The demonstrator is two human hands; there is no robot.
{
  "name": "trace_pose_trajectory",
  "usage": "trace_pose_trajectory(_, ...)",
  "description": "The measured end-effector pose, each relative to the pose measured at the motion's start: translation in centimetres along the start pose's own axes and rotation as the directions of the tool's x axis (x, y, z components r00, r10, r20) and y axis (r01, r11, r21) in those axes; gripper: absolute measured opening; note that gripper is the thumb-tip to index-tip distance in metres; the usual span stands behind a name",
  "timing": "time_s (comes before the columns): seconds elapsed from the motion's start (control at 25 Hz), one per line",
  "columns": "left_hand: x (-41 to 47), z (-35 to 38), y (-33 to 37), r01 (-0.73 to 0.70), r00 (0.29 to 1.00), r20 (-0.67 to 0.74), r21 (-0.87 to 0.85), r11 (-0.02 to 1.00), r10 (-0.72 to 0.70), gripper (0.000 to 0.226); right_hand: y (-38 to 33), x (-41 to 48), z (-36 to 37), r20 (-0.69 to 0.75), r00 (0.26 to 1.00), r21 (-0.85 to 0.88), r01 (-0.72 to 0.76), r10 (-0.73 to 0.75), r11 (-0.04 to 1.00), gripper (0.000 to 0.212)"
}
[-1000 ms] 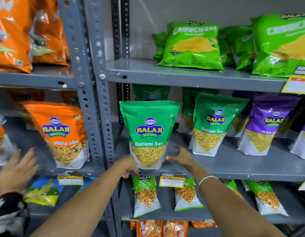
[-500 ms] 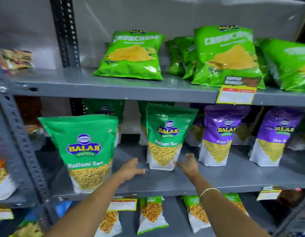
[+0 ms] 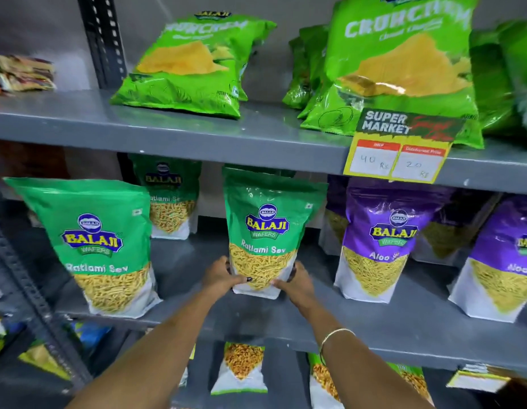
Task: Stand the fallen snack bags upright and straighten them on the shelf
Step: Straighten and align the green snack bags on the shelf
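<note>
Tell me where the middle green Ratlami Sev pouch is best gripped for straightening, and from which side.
Grip the Ratlami Sev pouch low, at its two bottom corners, coming from the front with one hand per side, as the left hand and right hand do now. It stands upright on a wide, full base, while the flat top would likely just bend. The shelf front is open; neighbouring pouches crowd its sides.

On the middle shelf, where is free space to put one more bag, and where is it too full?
Bare shelf shows in front of the held Ratlami Sev bag, and between it and the front-left Ratlami Sev bag. Left hand and right hand grip that middle bag's base. The right end is crowded with purple Aloo Sev bags.
</note>
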State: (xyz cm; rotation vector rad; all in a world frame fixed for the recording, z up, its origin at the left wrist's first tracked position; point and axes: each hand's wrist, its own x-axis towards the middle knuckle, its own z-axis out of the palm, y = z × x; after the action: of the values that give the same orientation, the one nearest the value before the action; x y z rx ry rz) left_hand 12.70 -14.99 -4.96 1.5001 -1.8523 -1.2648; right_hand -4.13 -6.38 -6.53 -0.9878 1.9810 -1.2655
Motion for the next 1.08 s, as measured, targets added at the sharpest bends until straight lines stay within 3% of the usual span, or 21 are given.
trace_pose_trajectory(0.08,-1.4,-0.5,0.4,-0.007,1.0,-0.002,0.07,0.998,0.007,0.048,-0.1,-1.0,-0.2,0.015,1.0,-0.016,-0.014,0.014,1.0,0.068)
trace_pose_trajectory(0.28,-4.7,-1.8,0.1,-0.033,0.999,0.017,0.217,0.976,0.031,0.059,-0.4,-4.7,-0.6,0.049,0.999,-0.068,-0.017,0.02,0.998,0.073)
trace_pose_trajectory(0.48,-6.2,-2.9,-0.4,-0.06,0.997,0.068,0.339,0.939,0.039,0.05,-1.2,-7.4,-0.4,0.031,0.999,-0.103,-0.033,0.036,0.994,0.072)
trace_pose_trajectory(0.92,-7.1,-3.9,-1.1,-0.13,0.988,0.126,0.361,0.923,0.09,0.046,-1.1,-8.7,0.2,0.04,0.996,-0.065,-0.082,0.085,0.994,0.068)
trace_pose_trajectory(1.0,-7.1,-4.3,-0.9,-0.105,0.983,0.178,0.403,0.909,0.035,0.051,-1.0,-8.7,0.1,0.062,0.994,-0.072,-0.082,0.086,0.994,0.07)
trace_pose_trajectory(1.08,-7.3,-4.7,-0.5,-0.037,0.956,0.271,0.503,0.863,-0.117,0.039,-0.9,-8.7,-0.4,0.063,0.993,-0.099,-0.091,0.098,0.991,0.079)
